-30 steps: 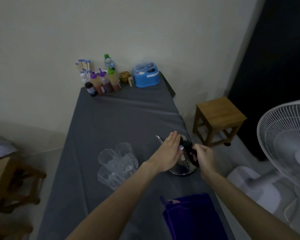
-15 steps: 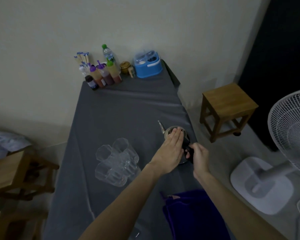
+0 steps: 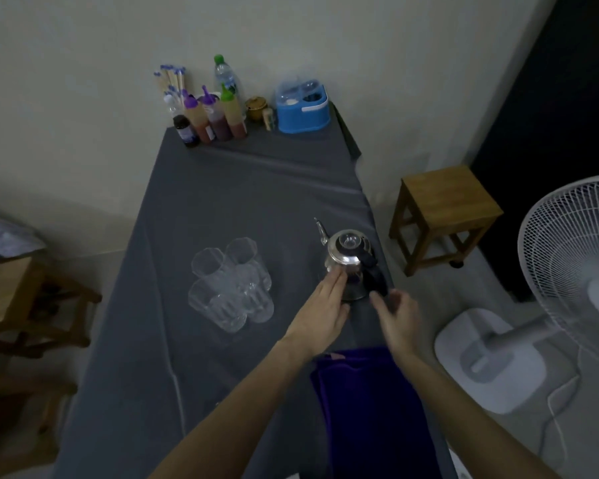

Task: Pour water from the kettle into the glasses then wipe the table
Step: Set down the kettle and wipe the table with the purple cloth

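Note:
A shiny metal kettle point(image 3: 347, 259) with a black handle and a thin spout stands on the grey-covered table point(image 3: 222, 202) near its right edge, lid on. My left hand point(image 3: 320, 307) lies flat and open, fingertips against the kettle's near side. My right hand point(image 3: 396, 316) hovers just below the handle's lower end, fingers loosely spread, gripping nothing. Several clear glasses point(image 3: 230, 283) stand clustered to the left of the kettle. A purple cloth point(image 3: 370, 409) lies folded at the table's near end, under my forearms.
Sauce bottles point(image 3: 215, 115), a water bottle point(image 3: 226, 76) and a blue container point(image 3: 302, 110) line the far end by the wall. A wooden stool point(image 3: 445, 212) and a white standing fan point(image 3: 574, 257) stand to the right of the table. Wooden furniture point(image 3: 11, 299) is on the left.
My left hand slid off the kettle's lid down to its near side, uncovering the lid. My right hand let go of the handle and drew back a little.

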`<state>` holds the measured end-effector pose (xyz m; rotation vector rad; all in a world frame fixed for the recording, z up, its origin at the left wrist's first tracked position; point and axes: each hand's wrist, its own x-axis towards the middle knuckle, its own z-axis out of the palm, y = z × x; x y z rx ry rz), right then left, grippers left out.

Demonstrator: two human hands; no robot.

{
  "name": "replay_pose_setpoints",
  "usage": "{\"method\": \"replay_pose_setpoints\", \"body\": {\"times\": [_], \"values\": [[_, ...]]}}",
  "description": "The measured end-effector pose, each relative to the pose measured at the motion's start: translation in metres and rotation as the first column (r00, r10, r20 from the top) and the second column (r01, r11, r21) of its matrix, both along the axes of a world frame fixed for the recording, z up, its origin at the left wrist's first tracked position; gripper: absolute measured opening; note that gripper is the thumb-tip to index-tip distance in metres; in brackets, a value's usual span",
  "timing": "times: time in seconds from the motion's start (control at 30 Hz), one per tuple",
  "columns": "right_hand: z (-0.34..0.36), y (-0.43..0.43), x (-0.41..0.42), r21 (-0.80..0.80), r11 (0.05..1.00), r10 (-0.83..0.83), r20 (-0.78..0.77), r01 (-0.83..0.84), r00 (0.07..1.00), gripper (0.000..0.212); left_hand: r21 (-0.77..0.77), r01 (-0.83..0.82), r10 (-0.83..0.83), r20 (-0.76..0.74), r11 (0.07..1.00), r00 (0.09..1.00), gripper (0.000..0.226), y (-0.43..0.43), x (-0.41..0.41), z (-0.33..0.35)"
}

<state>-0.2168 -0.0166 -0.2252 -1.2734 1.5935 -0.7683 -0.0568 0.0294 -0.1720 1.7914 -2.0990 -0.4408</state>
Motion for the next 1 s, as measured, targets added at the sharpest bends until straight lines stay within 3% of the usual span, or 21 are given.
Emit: {"method": "replay_pose_setpoints", "body": {"times": [0.1,0.2,0.37,0.5,0.6,0.73,0.83,0.9,1.0], "values": [[-0.019,0.052,-0.005,-0.133,0.973,0.145,-0.289,-0.19,0.946,0.061,0.085,-0.049,0.052,-0.031,0.995,0.998,0.055,0.05,0.008,-0.024],[-0.038,0.104,-0.002,-0.164,0.885,0.301,-0.514,-0.436,0.803,0.067,0.159,-0.097,0.107,-0.057,0.983,0.993,0.054,0.099,0.02,-0.046],[-0.055,0.166,-0.003,-0.112,0.723,0.419,-0.713,-0.682,0.562,0.085,0.221,-0.229,0.252,-0.081,0.948,0.964,0.053,0.184,0.067,-0.074],[-0.062,0.186,-0.004,-0.001,0.799,0.364,-0.795,-0.602,0.485,0.107,0.259,-0.38,0.414,-0.094,0.888,0.905,0.049,0.239,0.117,-0.084],[-0.063,0.196,0.003,0.02,0.835,0.328,-0.821,-0.55,0.468,0.106,0.237,-0.49,0.519,-0.079,0.839,0.851,0.047,0.273,0.156,-0.091],[-0.063,0.2,0.01,0.031,0.848,0.284,-0.87,-0.53,0.404,0.09,0.205,-0.584,0.592,0.025,0.786,0.805,0.053,0.3,0.211,-0.103],[-0.064,0.201,0.014,-0.024,0.843,0.217,-0.899,-0.537,0.381,0.059,0.185,-0.619,0.608,0.118,0.763,0.785,0.06,0.32,0.244,-0.11],[-0.064,0.201,0.016,-0.084,0.845,0.158,-0.904,-0.528,0.396,0.039,0.148,-0.601,0.575,0.187,0.785,0.797,0.061,0.335,0.257,-0.115],[-0.061,0.198,0.019,-0.123,0.883,0.111,-0.882,-0.453,0.457,0.041,0.124,-0.6,0.571,0.205,0.79,0.795,0.061,0.345,0.263,-0.119]]}}
